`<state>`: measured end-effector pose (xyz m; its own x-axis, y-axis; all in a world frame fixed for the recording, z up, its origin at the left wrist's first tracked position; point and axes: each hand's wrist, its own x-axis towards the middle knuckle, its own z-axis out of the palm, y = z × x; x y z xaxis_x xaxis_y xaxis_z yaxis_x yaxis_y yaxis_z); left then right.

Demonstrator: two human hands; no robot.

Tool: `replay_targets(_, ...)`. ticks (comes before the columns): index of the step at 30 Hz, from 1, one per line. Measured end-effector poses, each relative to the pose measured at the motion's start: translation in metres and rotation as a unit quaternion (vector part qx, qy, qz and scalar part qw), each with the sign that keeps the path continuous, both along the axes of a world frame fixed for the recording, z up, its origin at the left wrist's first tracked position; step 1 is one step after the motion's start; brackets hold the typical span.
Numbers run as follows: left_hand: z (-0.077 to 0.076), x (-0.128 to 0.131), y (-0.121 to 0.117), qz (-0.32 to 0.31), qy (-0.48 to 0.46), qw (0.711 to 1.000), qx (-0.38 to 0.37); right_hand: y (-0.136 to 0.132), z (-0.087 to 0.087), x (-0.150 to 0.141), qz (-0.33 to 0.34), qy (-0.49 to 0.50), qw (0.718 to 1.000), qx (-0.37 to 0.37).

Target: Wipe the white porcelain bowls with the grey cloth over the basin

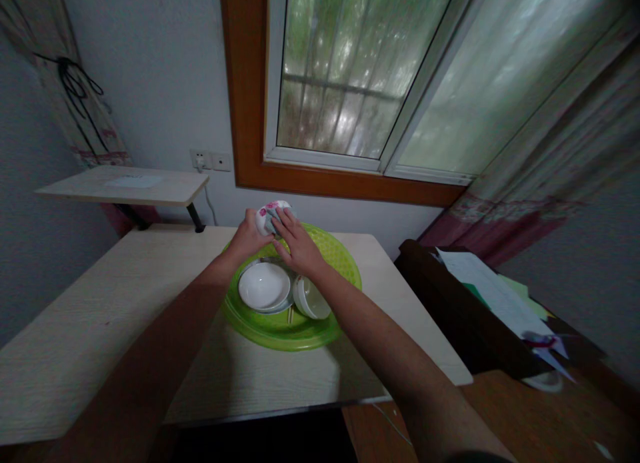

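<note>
Over the far part of a green woven plastic tray [293, 343], my left hand [246, 235] is closed round the edge of a white bowl with pink flowers [263, 212]. My right hand [300, 246] lies against the bowl, fingers extended, pressing what looks like a grey cloth [274, 224] to its surface; the cloth is partly covered by the fingers. Below the hands, a white dish [264, 286] rests on a larger plate or dish in the tray. Beside it a white bowl [314, 300] lies tilted, partly behind my right forearm. Chopstick ends [290, 315] show between them.
The tray stands on a pale wooden table [125, 303]. At the back left is a small raised shelf [150, 188] holding a paper sheet [134, 181]. Behind are a wall socket [201, 159] and a window [345, 83]. Papers [493, 293] lie on dark furniture at the right.
</note>
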<state>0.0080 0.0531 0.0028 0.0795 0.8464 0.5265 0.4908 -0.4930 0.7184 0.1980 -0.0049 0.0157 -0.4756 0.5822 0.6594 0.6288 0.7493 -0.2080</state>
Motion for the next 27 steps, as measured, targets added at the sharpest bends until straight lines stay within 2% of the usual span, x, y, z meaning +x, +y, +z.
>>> replay_targets(3,0.004,-0.001,0.0,0.037,-0.035,0.999,0.003,0.008,-0.008,0.004,-0.018,0.05,0.998,-0.03)
replay_targets(6,0.006,-0.002,-0.001,0.038,-0.037,0.999,0.0,0.017,-0.016,0.01,-0.045,0.116,0.988,-0.096)
replay_targets(10,0.004,-0.003,-0.002,-0.02,-0.035,0.999,-0.006,0.024,-0.021,0.016,-0.028,0.213,0.962,-0.167)
replay_targets(14,-0.001,-0.004,-0.001,-0.093,-0.036,0.995,-0.027,0.028,-0.021,0.018,-0.002,0.291,0.937,-0.193)
replay_targets(18,-0.003,-0.004,0.0,-0.123,-0.046,0.989,-0.059,0.031,-0.022,0.02,0.007,0.329,0.922,-0.205)
replay_targets(20,-0.004,-0.004,0.001,-0.131,-0.06,0.987,-0.074,0.033,-0.023,0.021,-0.004,0.328,0.923,-0.203)
replay_targets(23,-0.006,-0.003,0.004,-0.123,-0.057,0.989,-0.062,0.036,-0.024,0.025,-0.036,0.288,0.941,-0.172)
replay_targets(27,-0.006,-0.003,0.004,-0.093,0.039,0.995,0.012,0.039,-0.023,0.032,-0.048,0.183,0.974,-0.122)
